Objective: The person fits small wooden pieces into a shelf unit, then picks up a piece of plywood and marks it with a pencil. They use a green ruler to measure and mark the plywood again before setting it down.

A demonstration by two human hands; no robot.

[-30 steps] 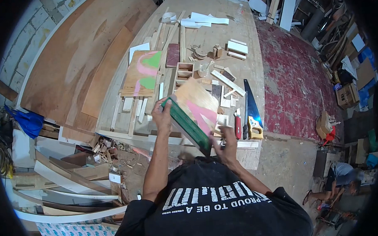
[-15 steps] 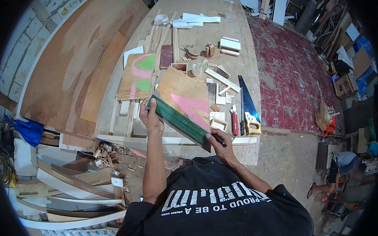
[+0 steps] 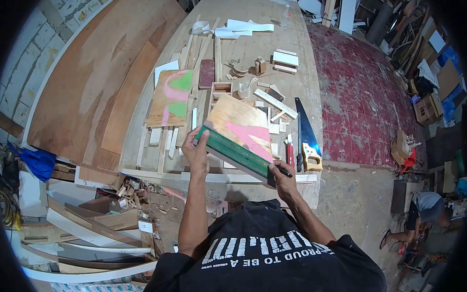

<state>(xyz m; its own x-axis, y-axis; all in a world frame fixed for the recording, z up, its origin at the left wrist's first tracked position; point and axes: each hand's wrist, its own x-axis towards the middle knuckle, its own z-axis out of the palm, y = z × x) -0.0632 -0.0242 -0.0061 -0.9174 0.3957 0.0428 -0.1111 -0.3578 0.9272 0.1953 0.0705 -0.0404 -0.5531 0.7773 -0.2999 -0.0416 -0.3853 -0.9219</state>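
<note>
A long, worn green strip [image 3: 236,150] slants down to the right across the lower edge of a plywood piece [image 3: 232,110] with a pink painted patch. My left hand [image 3: 195,153] grips the strip's upper left end, thumb on top and fingers mostly hidden behind. At the lower right end, my right hand [image 3: 284,183] closes around the strip with its thumb on the face. A black pen [image 3: 283,171] sticks out of that same hand. Strip and plywood are held together over the near edge of the workbench [image 3: 286,36].
Another plywood piece [image 3: 170,99] with green and pink paint lies left. A handsaw [image 3: 306,135] and a red-handled knife [image 3: 290,152] rest at the bench's right. Wood offcuts and a small open wooden box [image 3: 221,88] lie beyond. A person [image 3: 426,209] bends at far right.
Both hands have shifted a little to the right with the green strip and the pink-painted plywood. The grip stays the same.
</note>
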